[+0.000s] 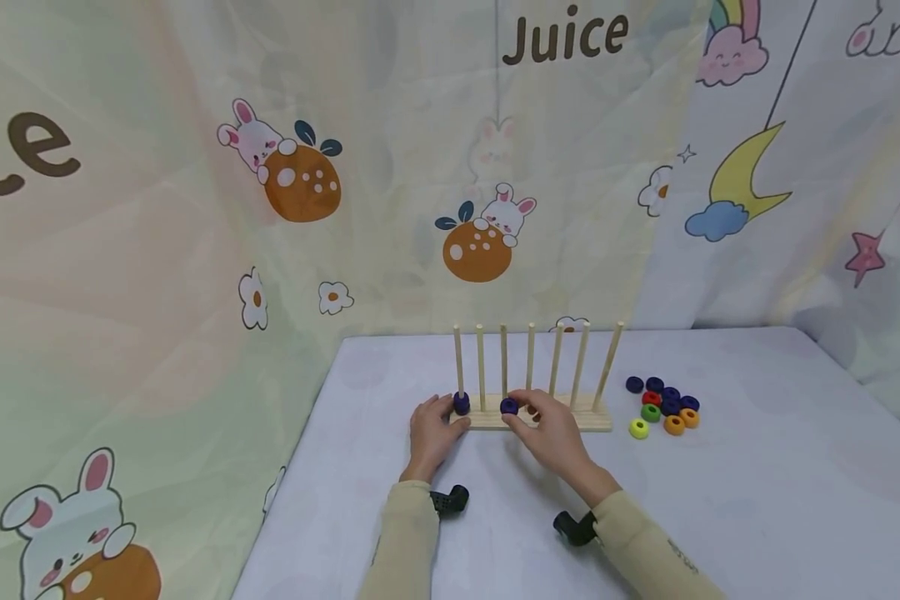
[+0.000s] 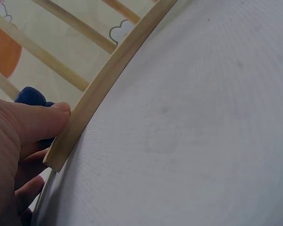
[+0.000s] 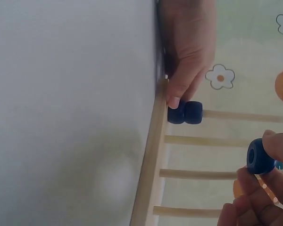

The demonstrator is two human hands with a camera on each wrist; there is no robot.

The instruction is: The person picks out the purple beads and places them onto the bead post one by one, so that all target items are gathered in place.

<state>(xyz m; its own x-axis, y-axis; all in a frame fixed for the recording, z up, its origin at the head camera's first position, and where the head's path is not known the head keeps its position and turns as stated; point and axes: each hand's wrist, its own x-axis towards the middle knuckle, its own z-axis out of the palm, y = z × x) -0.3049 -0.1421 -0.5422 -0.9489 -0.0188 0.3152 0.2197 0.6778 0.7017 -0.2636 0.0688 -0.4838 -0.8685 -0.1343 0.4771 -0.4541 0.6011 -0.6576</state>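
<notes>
A wooden peg rack [image 1: 487,422] with a row of upright pegs stands on the table. On its leftmost peg sit two dark blue beads [image 3: 194,112], one on top of the other. My left hand [image 1: 429,435] grips the left end of the rack, its thumb at the lower bead and base and its other fingers behind. Between thumb and fingers, my right hand [image 1: 555,435] pinches another dark blue bead [image 3: 260,159], its hole showing in the right wrist view. In the head view this bead overlaps the third peg from the left.
Right of the rack lies a loose group of beads: several dark blue beads [image 1: 671,406], a red bead [image 1: 651,398], a green bead [image 1: 650,413], a yellow bead [image 1: 639,429] and two orange beads [image 1: 674,426]. A white cloth [image 1: 780,467] covers the table; a printed curtain [image 1: 390,167] hangs behind.
</notes>
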